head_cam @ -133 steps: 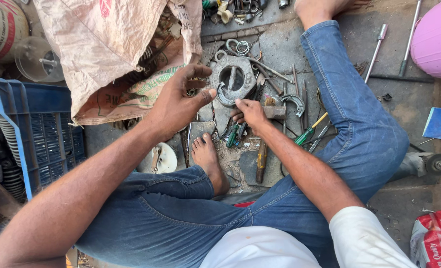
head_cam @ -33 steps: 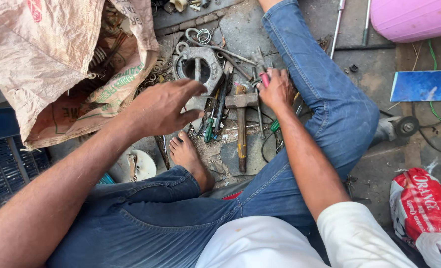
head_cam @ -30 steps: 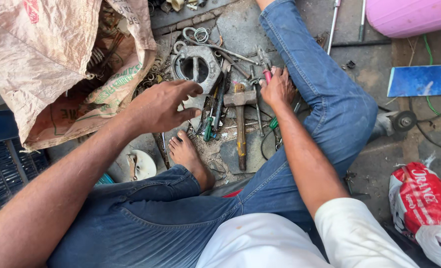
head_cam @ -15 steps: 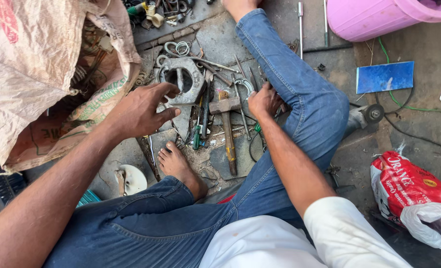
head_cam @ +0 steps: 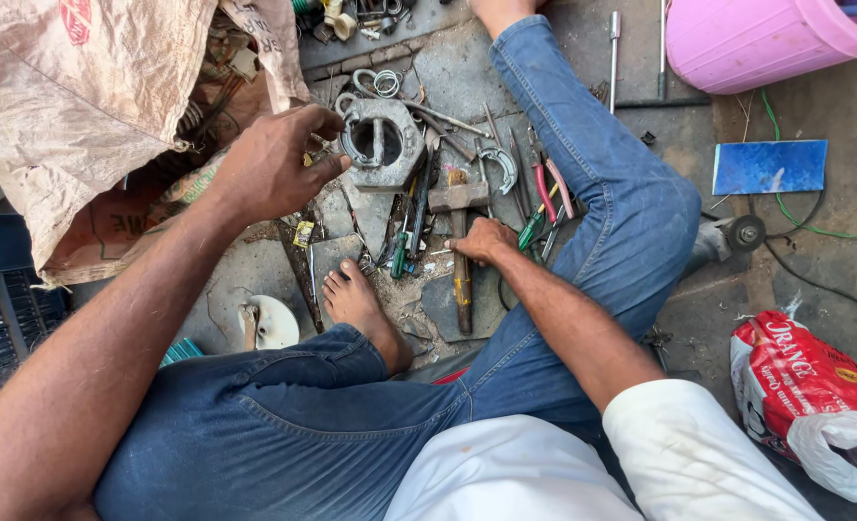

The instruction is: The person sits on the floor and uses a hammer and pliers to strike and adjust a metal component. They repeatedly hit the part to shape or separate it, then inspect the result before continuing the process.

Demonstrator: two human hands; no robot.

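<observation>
Outdoors, cracked stone floor (head_cam: 467, 58), tools w/ hammer (head_cam: 460, 246), sack (head_cam: 91, 96)

Dull grey metal casting (head_cam: 382, 145), wooden-handled hammer (head_cam: 460, 253), glossy pink plastic tub (head_cam: 756, 43).

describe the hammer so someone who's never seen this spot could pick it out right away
Start at the outstretched blue-jeaned leg and look at the tool pile on the stone floor beside it. The wooden-handled hammer with a rusty metal head lies there, its handle running back toward the person, just beside the right hand. It is the only T-shaped tool with a wooden handle; its neighbours are slim green-handled screwdrivers.
</observation>
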